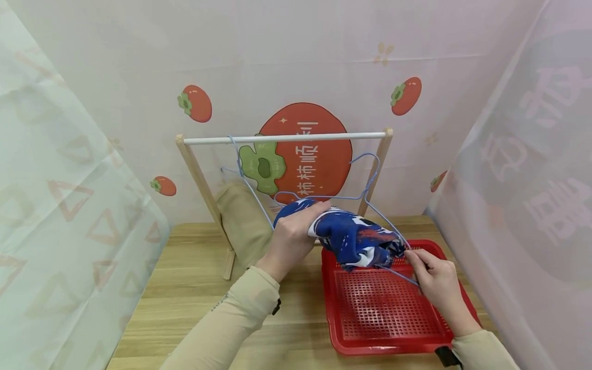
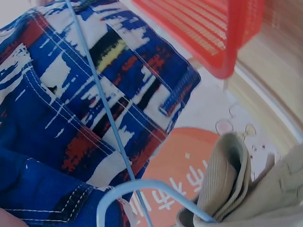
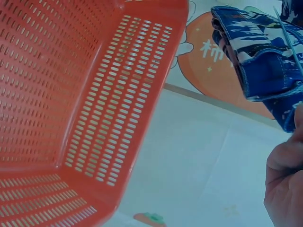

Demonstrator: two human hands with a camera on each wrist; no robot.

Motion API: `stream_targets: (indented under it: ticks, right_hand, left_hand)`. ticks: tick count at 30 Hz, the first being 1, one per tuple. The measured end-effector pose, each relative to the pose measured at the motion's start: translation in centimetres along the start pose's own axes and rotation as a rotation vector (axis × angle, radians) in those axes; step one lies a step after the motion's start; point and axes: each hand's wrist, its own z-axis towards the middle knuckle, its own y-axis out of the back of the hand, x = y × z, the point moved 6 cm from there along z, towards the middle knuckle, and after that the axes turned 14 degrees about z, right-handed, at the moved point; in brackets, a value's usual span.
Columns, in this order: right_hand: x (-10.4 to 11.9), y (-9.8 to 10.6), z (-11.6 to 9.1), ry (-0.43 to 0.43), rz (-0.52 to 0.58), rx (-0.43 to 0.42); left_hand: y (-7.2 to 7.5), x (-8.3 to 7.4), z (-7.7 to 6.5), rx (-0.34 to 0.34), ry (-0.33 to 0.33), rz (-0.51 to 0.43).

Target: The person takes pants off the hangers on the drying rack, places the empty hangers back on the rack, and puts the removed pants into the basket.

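Observation:
A pair of blue denim pants (image 1: pixel 351 236) with a white and red print hangs bunched over a light-blue wire hanger (image 1: pixel 370 190) in front of the rack. White stitching, a pocket and a belt loop show on the pants (image 2: pixel 94 94) in the left wrist view. My left hand (image 1: pixel 293 234) grips the pants from above at their left part, its fingertips hidden behind the cloth. At the hanger's right corner, my right hand (image 1: pixel 432 277) pinches the wire beside the cloth's edge. The hanger's hook points up, free of the rack's bar.
A wooden rack with a white bar (image 1: pixel 287 138) stands at the back. From its left side, khaki pants (image 1: pixel 242 221) hang on another blue hanger (image 1: pixel 252 190). A red perforated basket (image 1: pixel 337 339) sits on the wooden table (image 1: pixel 185 308) below my right hand. Printed cloth walls enclose three sides.

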Motion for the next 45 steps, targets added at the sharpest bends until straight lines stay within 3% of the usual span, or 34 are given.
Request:
stream_targets:
  ticks: [4, 8, 13, 21, 27, 32, 38, 45]
  right_hand:
    - [-0.4, -0.1, -0.2, 0.108, -0.051, -0.014]
    - [-0.9, -0.3, -0.6, 0.150, -0.070, -0.009]
    - [-1.6, -0.3, -1.2, 0.144, -0.077, -0.014]
    - [-2.5, 0.1, -2.0, 0.166, -0.123, 0.014]
    - [-2.2, 0.6, -2.3, 0.250, -0.213, -0.024]
    - [-1.5, 0.9, -1.8, 0.324, -0.227, -0.064]
    - [-1.2, 1.1, -1.4, 0.350, -0.230, -0.091]
    - [-0.6, 1.7, -0.4, 0.360, -0.214, -0.126]
  left_hand:
    - [0.2, 0.3, -0.1, -0.013, 0.037, -0.036]
    - [0.3, 0.6, -0.1, -0.013, 0.072, -0.038]
    - [0.5, 0.9, -0.2, -0.016, 0.097, -0.044]
    - [1.3, 2.5, 0.0, -0.075, 0.214, -0.097]
    - [1.4, 3.0, -0.1, -0.073, 0.188, -0.082]
    - [0.5, 2.8, -1.2, -0.011, 0.144, -0.031]
    - [-0.4, 2.8, -2.0, 0.037, 0.147, -0.042]
    - [-0.5, 2.6, -2.0, 0.069, 0.150, -0.050]
